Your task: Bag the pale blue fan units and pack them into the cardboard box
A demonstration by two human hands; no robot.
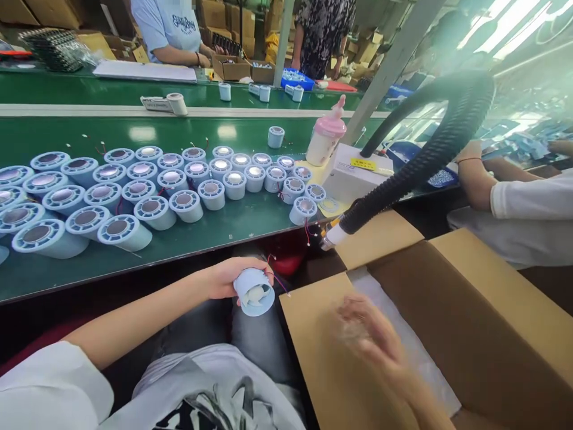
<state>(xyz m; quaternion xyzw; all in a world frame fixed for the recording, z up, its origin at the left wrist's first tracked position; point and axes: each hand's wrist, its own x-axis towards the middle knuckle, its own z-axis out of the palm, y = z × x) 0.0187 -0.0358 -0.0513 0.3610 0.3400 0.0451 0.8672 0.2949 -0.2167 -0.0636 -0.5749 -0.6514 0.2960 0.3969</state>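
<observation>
A: Item one: what does the left hand [222, 278] hold?

B: One pale blue round housing [254, 291], over the lap, just below the near edge of the green bench [224, 224]. Fingers are curled round its side, gripping it; the open end faces the camera, a white part shows inside, and thin red wires trail from it.

A: The right hand [364, 327]?

B: Blurred, above the open cardboard box [447, 316]. Whether the fingers are spread or closed, I cannot tell. A white sheet [403, 334] lines the box beneath it.

A: Stock on the bench?

B: Matching blue housings [147, 191], standing on end in rows, roughly thirty-five in view; the left edge cuts some off, so no exact count. One more stands alone [276, 137] farther back.

A: Other entries?

B: One bottle with a pink cap [326, 134]. One white box [353, 173] bearing a yellow label, print too small to read. One black ribbed hose [430, 149], its nozzle ending near the box flap.

A: Any legible writing?

B: Only script on a light blue shirt [168, 24] across the far bench, too blurred to read.

A: People?

B: Two at the far bench, and one white sleeve [528, 200] to the right.
</observation>
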